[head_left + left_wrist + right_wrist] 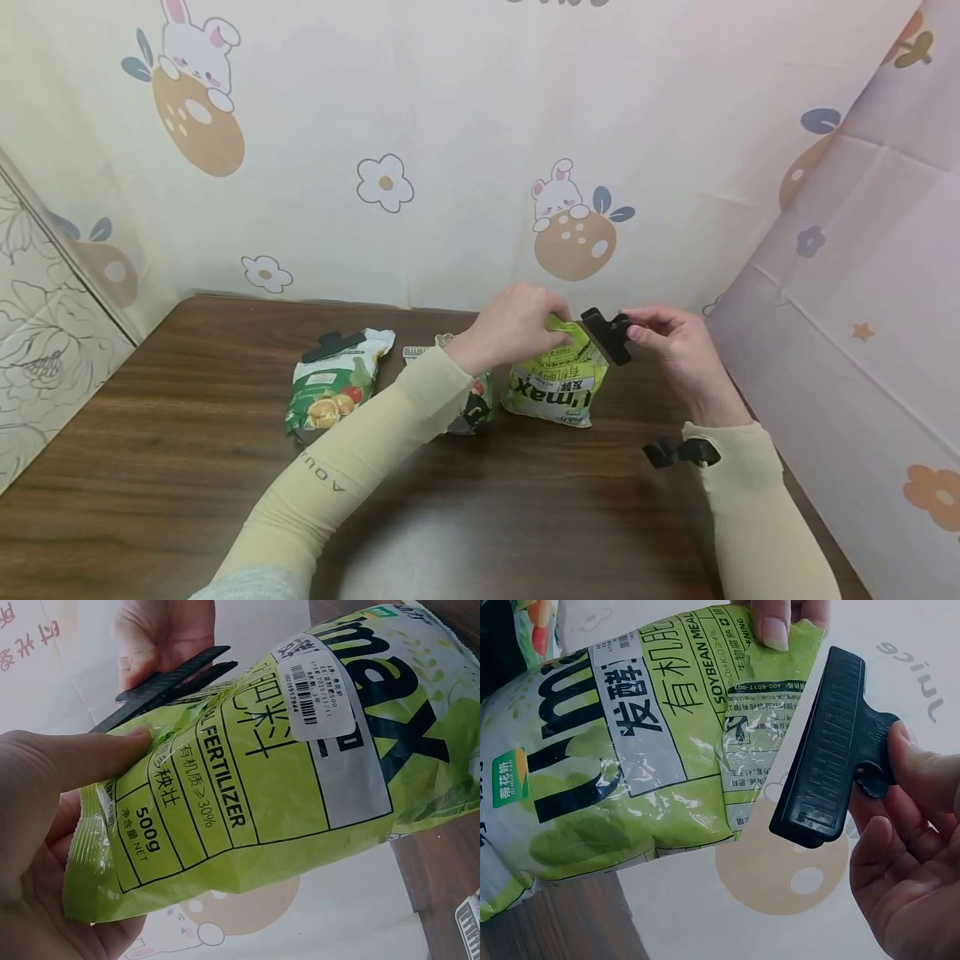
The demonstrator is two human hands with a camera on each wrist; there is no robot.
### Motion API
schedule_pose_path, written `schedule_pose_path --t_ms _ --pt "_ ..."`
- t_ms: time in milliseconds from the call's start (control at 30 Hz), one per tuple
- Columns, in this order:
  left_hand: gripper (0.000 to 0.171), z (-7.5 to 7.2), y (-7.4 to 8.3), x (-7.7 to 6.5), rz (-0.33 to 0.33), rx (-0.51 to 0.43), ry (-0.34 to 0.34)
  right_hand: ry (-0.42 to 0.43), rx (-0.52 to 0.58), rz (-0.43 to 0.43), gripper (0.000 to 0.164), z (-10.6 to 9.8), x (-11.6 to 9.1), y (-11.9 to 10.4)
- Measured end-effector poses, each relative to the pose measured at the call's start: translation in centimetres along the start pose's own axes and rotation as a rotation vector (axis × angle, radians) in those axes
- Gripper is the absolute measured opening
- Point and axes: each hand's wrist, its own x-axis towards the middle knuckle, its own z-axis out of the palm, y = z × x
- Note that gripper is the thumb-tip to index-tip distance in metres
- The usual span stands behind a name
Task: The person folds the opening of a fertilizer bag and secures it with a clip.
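Observation:
A lime-green and white fertilizer bag (558, 387) stands on the table with its top folded over at one corner. My left hand (517, 329) pinches the bag's top edge between thumb and fingers. In my right hand (678, 358) is a black bag clip (821, 754), held by its handles between thumb and fingers. The clip is tilted beside the folded corner. A narrow gap separates it from the bag in the right wrist view. The left wrist view shows the clip's two bars (169, 686) slightly parted behind the bag's edge.
To the left lies a green and white bag (330, 392) with fruit pictures, a black clip (332, 346) across its top. Another bag (482, 387) is partly hidden behind my left forearm. A patterned curtain (450, 233) hangs along the back of the brown wooden table (540, 517).

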Motion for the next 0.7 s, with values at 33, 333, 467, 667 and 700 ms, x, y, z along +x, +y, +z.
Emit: schedule_pose_path --t_ms 33,333,467,667,700 --pt "0.022 0.01 -0.01 0.0 -0.001 -0.004 0.001 -0.006 0.0 -0.009 0.025 0.04 0.0 0.03" --pt "0.021 0.0 0.0 -0.05 -0.014 -0.026 -0.001 -0.045 0.006 -0.078 0.024 0.19 0.05 0.47" --pt "0.021 -0.02 -0.02 -0.09 -0.012 -0.032 0.003 -0.057 0.015 -0.088 0.023 0.45 -0.01 0.49" --pt "0.023 0.07 -0.11 -0.04 -0.012 -0.029 0.004 -0.081 -0.023 -0.084 0.02 0.72 -0.03 0.58" --pt "0.023 0.06 -0.12 -0.02 -0.015 -0.028 0.001 -0.088 -0.028 -0.085 0.02 0.75 -0.01 0.63"
